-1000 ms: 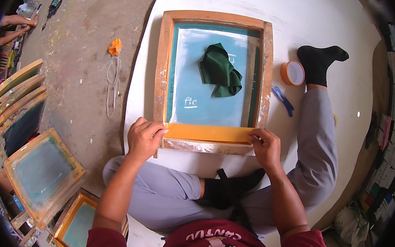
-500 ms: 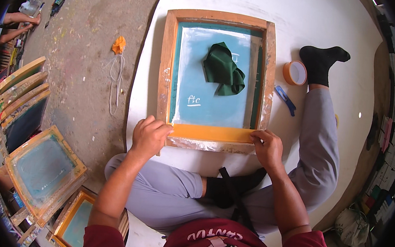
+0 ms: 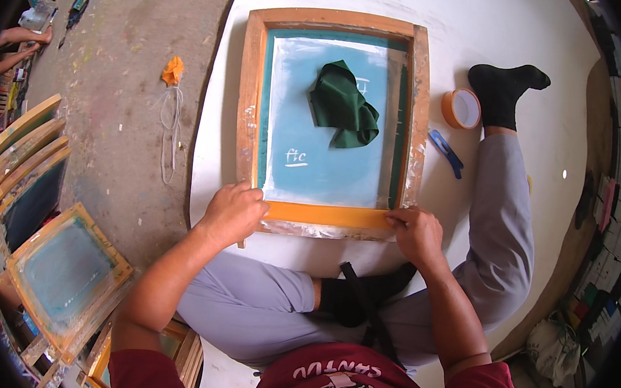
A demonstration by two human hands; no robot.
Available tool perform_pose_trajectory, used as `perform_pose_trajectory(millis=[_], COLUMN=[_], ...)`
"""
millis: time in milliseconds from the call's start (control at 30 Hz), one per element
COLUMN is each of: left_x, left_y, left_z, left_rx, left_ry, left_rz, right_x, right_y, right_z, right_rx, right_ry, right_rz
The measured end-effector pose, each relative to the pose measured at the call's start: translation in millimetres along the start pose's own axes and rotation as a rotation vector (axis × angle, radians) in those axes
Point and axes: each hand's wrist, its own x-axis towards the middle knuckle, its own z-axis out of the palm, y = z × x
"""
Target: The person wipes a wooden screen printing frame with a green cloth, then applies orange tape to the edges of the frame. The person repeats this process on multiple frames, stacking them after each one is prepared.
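Note:
A wooden screen-printing frame (image 3: 250, 109) lies flat in front of me, its mesh (image 3: 341, 174) blue with white lettering. Across its near end, a strip of orange-yellow tape (image 3: 327, 215) is stretched between my hands. My left hand (image 3: 235, 211) pinches the strip's left end at the frame's near left corner. At the near right corner, the fingers of my right hand (image 3: 418, 233) close on the other end. Whether the strip touches the frame along its length, I cannot tell. A crumpled dark green cloth (image 3: 343, 105) rests on the mesh.
Right of the frame are an orange tape roll (image 3: 461, 108) and a blue cutter (image 3: 446, 154), near my black-socked foot (image 3: 505, 85). More screen frames (image 3: 67, 277) lean at the lower left. An orange object with string (image 3: 173, 71) lies on the floor; another person's hands (image 3: 38, 41) show far left.
The tape strip sits slightly nearer to me over the frame's near bar, with both hands still on its ends. The whole view has shifted a little, moving the frame leftward.

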Motion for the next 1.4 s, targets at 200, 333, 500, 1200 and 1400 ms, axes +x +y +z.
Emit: perform_pose_trajectory(millis=[200, 333, 500, 1200, 1400], left_x=[6.1, 6.7, 9.8, 22.4, 21.7], left_y=[0.0, -0.2, -0.1, 2.2, -1.3], left_z=[1.2, 2.7, 0.3, -12.7, -5.4], left_rx=[0.034, 0.026, 0.031, -0.029, -0.033], left_ry=[-0.116, -0.125, -0.171, -0.335, -0.326], left_rz=[0.002, -0.005, -0.031, -0.113, -0.112], right_x=[1.0, 1.2, 2.0, 3.1, 4.9], right_y=[-4.1, -6.0, -10.6, -14.1, -14.4], right_z=[-1.2, 1.1, -1.0, 1.6, 0.3], right_rx=[-0.061, -0.09, -0.121, -0.247, -0.241], right_ry=[-0.043, -0.056, -0.077, -0.15, -0.156], right_rz=[0.026, 0.037, 0.049, 0.076, 0.062])
